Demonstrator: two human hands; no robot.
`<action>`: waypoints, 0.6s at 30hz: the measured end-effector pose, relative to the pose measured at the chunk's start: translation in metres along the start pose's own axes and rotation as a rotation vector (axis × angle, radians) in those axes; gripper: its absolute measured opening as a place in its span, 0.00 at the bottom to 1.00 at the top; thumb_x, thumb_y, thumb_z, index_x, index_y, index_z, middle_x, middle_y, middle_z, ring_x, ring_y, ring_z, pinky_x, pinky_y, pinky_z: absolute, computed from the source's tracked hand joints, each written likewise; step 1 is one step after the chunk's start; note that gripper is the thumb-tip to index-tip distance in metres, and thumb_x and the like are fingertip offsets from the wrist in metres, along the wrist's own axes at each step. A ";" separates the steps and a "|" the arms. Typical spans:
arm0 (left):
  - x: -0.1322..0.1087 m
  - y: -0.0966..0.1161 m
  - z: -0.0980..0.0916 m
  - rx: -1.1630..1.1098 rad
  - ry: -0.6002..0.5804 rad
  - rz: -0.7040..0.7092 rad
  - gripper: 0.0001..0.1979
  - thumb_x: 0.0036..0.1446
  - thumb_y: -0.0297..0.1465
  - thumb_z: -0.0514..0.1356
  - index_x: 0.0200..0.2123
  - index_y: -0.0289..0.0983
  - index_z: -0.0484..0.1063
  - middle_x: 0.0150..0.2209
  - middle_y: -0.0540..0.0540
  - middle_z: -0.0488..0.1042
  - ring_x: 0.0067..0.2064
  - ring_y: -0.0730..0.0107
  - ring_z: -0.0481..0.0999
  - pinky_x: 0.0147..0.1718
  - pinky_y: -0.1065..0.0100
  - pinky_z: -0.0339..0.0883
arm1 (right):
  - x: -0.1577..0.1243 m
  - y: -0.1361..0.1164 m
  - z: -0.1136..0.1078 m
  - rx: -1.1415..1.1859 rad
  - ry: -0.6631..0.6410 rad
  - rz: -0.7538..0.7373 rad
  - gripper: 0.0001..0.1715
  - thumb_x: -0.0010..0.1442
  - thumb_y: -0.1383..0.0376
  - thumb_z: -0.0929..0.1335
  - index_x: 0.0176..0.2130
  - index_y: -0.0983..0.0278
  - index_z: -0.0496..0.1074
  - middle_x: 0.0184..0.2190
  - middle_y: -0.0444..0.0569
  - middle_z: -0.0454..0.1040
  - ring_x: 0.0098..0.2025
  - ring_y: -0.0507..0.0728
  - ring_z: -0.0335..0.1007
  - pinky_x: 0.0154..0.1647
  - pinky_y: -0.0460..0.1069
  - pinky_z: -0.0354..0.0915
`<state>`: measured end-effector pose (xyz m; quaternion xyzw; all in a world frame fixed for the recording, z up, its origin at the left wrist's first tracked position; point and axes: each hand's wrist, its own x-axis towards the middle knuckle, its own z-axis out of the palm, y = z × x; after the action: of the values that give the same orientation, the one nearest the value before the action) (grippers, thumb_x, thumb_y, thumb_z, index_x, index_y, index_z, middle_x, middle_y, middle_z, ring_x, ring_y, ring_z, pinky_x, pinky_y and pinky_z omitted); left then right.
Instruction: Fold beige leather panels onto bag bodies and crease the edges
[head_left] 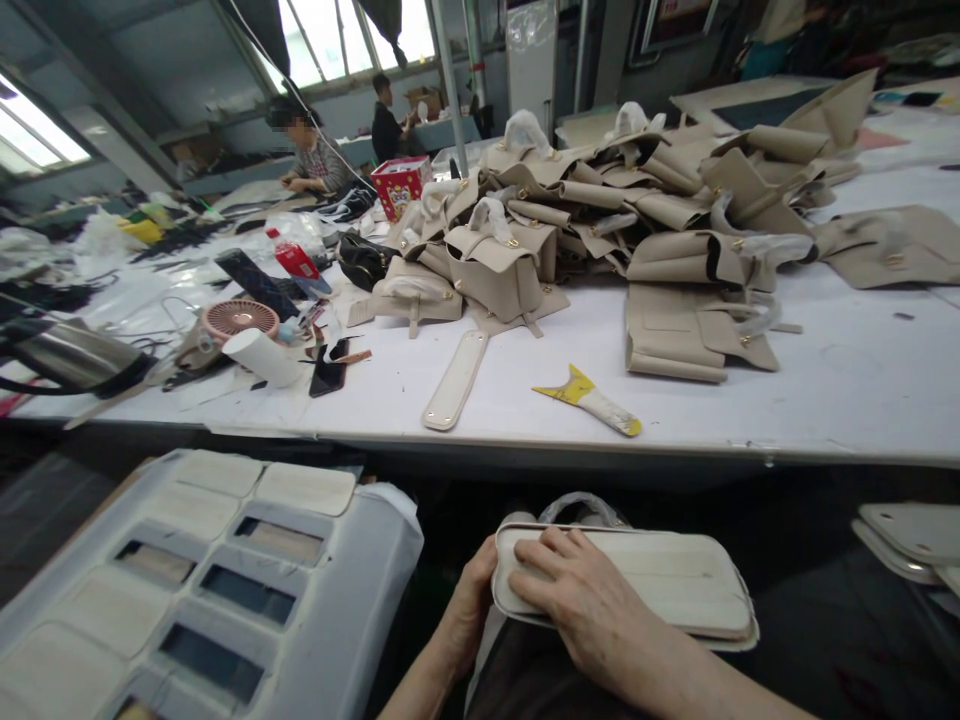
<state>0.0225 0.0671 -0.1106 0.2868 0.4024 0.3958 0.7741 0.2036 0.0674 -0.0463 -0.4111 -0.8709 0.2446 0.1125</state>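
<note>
A beige handbag lies on my lap with its base turned up, and a long cream panel (660, 575) with rounded ends covers that base. My left hand (474, 590) grips the panel and bag at the left end, its fingertips partly hidden behind the edge. My right hand (577, 585) presses on the panel's left half with bent, spread fingers; its thumb is hidden. Behind the panel rises a plastic-wrapped handle (583, 505). On the table edge ahead lie a similar loose panel (456, 382) with metal studs and a yellow-ended spreader (589, 400).
Unfinished beige bags (600, 200) are heaped on the white table (360, 400). A fan (240, 320), a phone (330, 368) and a kettle (71, 355) stand left. Cream pieces lie on a slotted grey box (337, 570). More panels (919, 535) sit right. Two people work farther back.
</note>
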 end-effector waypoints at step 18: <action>0.011 -0.003 -0.009 0.218 0.002 0.054 0.21 0.54 0.43 0.63 0.46 0.34 0.75 0.43 0.42 0.75 0.44 0.57 0.71 0.44 0.63 0.63 | 0.000 -0.002 0.010 0.206 0.142 0.172 0.18 0.54 0.74 0.64 0.42 0.58 0.71 0.46 0.46 0.73 0.48 0.60 0.64 0.51 0.54 0.59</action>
<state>0.0202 0.0764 -0.1214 0.3797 0.4359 0.3706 0.7269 0.1986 0.0632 -0.0536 -0.4869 -0.7925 0.3117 0.1941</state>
